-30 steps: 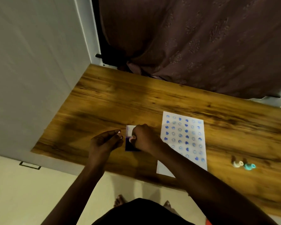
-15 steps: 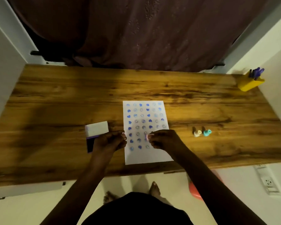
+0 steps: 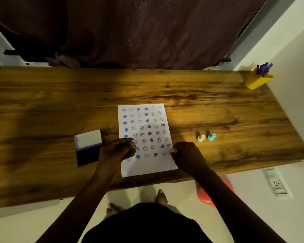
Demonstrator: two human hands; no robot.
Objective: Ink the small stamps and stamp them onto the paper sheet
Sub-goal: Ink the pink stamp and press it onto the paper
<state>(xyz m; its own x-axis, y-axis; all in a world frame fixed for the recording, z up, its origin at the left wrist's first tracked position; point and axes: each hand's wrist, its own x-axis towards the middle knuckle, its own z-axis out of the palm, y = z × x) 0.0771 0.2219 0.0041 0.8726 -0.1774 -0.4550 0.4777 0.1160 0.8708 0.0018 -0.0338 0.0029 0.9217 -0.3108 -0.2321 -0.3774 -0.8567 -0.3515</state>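
Standing open at the left, the ink pad waits; the left hand, fingers curled, steadies the paper sheet. The right hand pinches a small stamp at the sheet's right edge, and a tilted press there could smudge or miss.

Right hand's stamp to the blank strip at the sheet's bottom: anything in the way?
Nothing visible. The right hand pinches a stamp at the sheet's right edge, beside the last printed row. The blank strip below is bare; the left hand sits over the left edge, higher up.
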